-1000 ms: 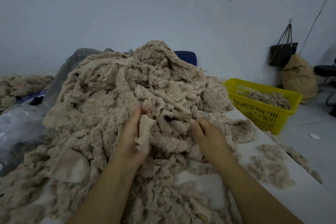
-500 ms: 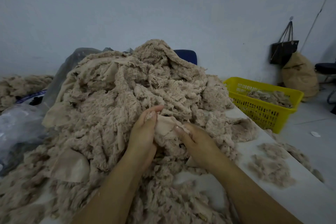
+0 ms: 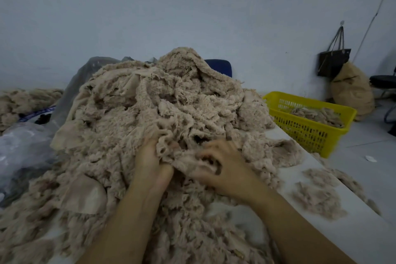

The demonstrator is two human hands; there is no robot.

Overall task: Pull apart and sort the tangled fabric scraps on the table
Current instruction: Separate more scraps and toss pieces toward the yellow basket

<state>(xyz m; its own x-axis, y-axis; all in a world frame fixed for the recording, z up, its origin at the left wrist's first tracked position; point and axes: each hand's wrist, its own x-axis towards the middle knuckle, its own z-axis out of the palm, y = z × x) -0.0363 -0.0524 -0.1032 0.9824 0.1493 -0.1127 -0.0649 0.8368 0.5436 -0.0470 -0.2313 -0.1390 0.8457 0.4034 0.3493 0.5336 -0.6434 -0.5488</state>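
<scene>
Beige fleece, frayed: scrap pile [image 3: 150, 109] heaped high, covering most of the white counter [image 3: 334, 240]. Yellow basket [image 3: 304, 135] sits off the counter's far right corner, some scraps inside. Loose clump [image 3: 317, 201] lies apart from the pile on bare counter at right. Both hands work at the pile's near face, close together. Left hand [image 3: 153, 163]: fingers buried, curled round a tangled scrap [image 3: 171, 154]. Right hand [image 3: 225, 169]: knuckles bent, pinching the same scrap from the other side; slightly blurred.
</scene>
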